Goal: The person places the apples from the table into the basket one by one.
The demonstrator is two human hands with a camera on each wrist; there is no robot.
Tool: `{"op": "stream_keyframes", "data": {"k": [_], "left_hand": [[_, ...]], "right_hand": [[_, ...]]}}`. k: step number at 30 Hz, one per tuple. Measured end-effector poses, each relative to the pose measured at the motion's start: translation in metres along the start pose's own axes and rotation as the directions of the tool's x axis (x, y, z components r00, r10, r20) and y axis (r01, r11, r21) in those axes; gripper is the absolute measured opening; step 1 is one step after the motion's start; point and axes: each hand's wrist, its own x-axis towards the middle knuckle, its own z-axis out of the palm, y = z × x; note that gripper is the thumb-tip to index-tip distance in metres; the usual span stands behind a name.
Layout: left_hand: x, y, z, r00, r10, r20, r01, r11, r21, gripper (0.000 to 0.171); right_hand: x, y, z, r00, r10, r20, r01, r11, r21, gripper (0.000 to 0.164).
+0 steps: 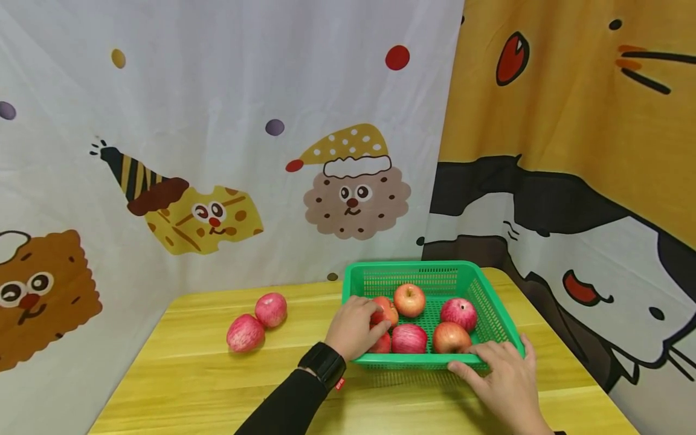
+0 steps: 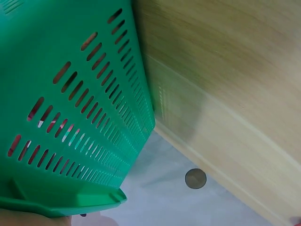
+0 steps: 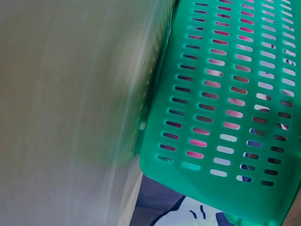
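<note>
My left hand (image 1: 352,326) reaches over the left rim of a green plastic basket (image 1: 429,357). Its fingers and thumb curl about a red-orange apple (image 1: 387,312) inside; part of that apple is hidden by the hand. Another apple (image 1: 383,344) sits just below the thumb. My right hand (image 1: 502,377) grips the basket's front right corner, thumb against the outside of the front wall and fingers over the rim. Close to those fingers lies an orange-red apple (image 1: 451,338). The wrist views show mostly the slotted basket walls (image 2: 70,99), (image 3: 235,108).
Other apples in the basket include a striped pink one (image 1: 409,339), a yellow-red one (image 1: 409,300) and a dark pink one (image 1: 459,313). Two pink apples (image 1: 246,333), (image 1: 271,310) lie on the wooden table (image 1: 190,380), left of the basket. Printed curtains (image 1: 228,90) hang behind and to the right.
</note>
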Motion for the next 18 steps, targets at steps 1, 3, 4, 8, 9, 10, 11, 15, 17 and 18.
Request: {"op": "stream_keyframes", "data": {"k": [1, 3, 4, 8, 9, 10, 11, 15, 17, 18], "left_hand": [[0.0000, -0.0001, 0.0001, 1.000, 0.000, 0.000, 0.000, 1.000, -0.004, 0.033], [0.0001, -0.0002, 0.0004, 1.000, 0.002, -0.002, -0.002, 1.000, -0.006, 0.034], [0.0003, -0.0002, 0.0005, 1.000, 0.003, -0.004, -0.003, 1.000, -0.006, 0.034], [0.0007, -0.0005, 0.0013, 1.000, 0.010, -0.018, -0.010, 1.000, -0.007, 0.032], [0.0007, -0.0006, 0.0014, 1.000, 0.010, -0.022, -0.010, 1.000, -0.008, 0.032], [0.0007, -0.0008, 0.0016, 1.000, 0.011, -0.024, -0.012, 1.000, -0.008, 0.032], [0.0006, -0.0010, 0.0018, 1.000, 0.012, -0.025, -0.012, 1.000, -0.006, 0.033], [-0.0001, -0.0015, 0.0013, 1.000, 0.014, -0.026, -0.014, 1.000, -0.011, 0.034], [-0.0006, -0.0015, 0.0013, 0.999, 0.016, -0.030, -0.016, 1.000, -0.017, 0.033], [-0.0010, -0.0014, 0.0013, 0.999, 0.016, -0.034, -0.017, 1.000, -0.023, 0.033]], "right_hand": [[0.0000, -0.0001, -0.0001, 1.000, 0.000, -0.001, 0.000, 1.000, 0.001, 0.043], [-0.0002, -0.0003, -0.0002, 1.000, 0.000, -0.001, 0.000, 1.000, 0.001, 0.043], [-0.0003, -0.0002, -0.0001, 1.000, 0.000, -0.002, 0.000, 1.000, 0.000, 0.043], [-0.0007, 0.0005, 0.0003, 1.000, 0.002, -0.003, -0.002, 1.000, -0.007, 0.043], [-0.0008, 0.0006, 0.0005, 1.000, 0.001, -0.003, -0.001, 1.000, -0.009, 0.043], [-0.0009, 0.0008, 0.0006, 1.000, 0.002, -0.003, -0.002, 1.000, -0.011, 0.043], [-0.0009, 0.0009, 0.0007, 1.000, 0.001, -0.003, -0.001, 1.000, -0.012, 0.043], [-0.0008, 0.0005, 0.0009, 1.000, -0.001, -0.005, 0.001, 1.000, -0.013, 0.043], [-0.0009, 0.0002, 0.0008, 1.000, -0.002, -0.007, 0.002, 1.000, -0.012, 0.043], [-0.0009, -0.0001, 0.0007, 1.000, -0.002, -0.006, 0.002, 1.000, -0.013, 0.043]]}}
